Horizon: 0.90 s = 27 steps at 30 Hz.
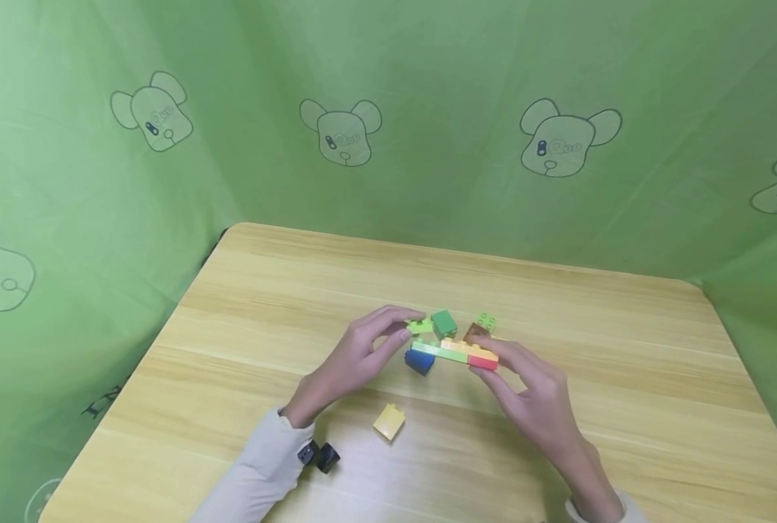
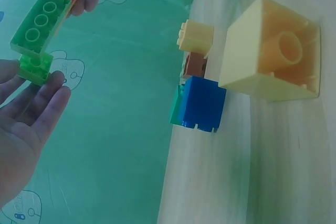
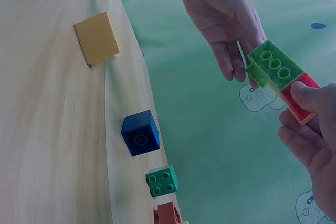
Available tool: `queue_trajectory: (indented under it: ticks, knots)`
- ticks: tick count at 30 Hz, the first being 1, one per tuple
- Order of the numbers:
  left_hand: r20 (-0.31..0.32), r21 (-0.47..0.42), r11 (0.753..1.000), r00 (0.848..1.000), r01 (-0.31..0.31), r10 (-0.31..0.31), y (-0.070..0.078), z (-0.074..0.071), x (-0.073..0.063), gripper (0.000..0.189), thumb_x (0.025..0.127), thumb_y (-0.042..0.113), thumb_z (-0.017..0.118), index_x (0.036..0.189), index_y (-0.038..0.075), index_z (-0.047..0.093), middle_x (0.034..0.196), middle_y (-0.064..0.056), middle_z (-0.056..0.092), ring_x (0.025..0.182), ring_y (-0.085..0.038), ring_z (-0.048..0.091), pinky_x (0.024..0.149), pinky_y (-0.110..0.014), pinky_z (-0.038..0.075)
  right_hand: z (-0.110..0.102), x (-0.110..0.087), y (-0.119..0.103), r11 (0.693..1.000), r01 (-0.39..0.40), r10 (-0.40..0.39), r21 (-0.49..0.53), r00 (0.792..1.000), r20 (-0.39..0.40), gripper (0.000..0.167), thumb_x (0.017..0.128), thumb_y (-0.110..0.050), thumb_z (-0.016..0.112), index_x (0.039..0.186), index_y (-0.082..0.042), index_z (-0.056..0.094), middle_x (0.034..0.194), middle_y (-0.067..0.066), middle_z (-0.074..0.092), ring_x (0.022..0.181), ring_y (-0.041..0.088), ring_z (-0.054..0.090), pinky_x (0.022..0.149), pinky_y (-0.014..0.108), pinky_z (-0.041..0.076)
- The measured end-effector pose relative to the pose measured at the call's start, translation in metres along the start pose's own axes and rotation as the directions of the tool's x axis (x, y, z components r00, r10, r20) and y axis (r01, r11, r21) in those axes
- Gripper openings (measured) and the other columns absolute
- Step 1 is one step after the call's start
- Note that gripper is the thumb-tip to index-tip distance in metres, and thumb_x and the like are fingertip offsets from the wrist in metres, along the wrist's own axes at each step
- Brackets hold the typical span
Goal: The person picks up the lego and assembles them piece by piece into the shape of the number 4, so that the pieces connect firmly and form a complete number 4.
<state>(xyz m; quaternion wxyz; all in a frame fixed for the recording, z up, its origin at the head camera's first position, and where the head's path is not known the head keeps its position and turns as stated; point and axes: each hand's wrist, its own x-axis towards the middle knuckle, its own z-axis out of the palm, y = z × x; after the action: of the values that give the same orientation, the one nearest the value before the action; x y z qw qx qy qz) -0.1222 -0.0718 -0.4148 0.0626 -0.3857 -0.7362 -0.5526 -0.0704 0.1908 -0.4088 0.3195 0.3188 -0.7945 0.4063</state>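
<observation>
On the head camera, I am watching the left hand (image 1: 360,356) pinching a small lime brick (image 1: 420,327) while the right hand (image 1: 538,396) is gripping a joined bar of green, orange and red bricks (image 1: 453,354) by its red end. A dark green brick (image 1: 444,325) is sitting between the two hands' fingertips; a blue brick (image 1: 421,362) is lying partly behind the bar, near the left fingers. Just beyond the right fingertips, a brown brick (image 1: 474,333) and a studded light-green brick (image 1: 488,322) are resting. A yellow brick (image 1: 389,422) is lying on the wooden table (image 1: 656,378), nearer the wearer than the left fingertips.

On the left wrist camera, the lime brick is overlapping the bar's free end; I cannot tell whether they are touching.

On the right wrist camera, the right thumb is pressing the red brick, and the bar is partly hiding the lime brick at the left fingertips.
</observation>
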Motion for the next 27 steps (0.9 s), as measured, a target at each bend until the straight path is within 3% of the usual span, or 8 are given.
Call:
queue_trajectory:
  ticks: [27]
  knots:
    - [0.039, -0.058, 0.995, 0.996, -0.082, 0.085, 0.010, 0.002, -0.001, 0.030, 0.105, 0.003, 0.054, 0.133, -0.003, 0.063, 0.133, -0.016, 0.066, 0.120, -0.022, 0.065, 0.101, -0.033, 0.056, 0.000, -0.002, -0.001, 1.000, 0.005, -0.005, 0.004, 1.000, 0.000, 0.045, 0.103, -0.038, 0.065, 0.115, 0.005, 0.074, 0.109, 0.016, 0.076, 0.113, 0.001, 0.066, 0.092, 0.015, 0.055]
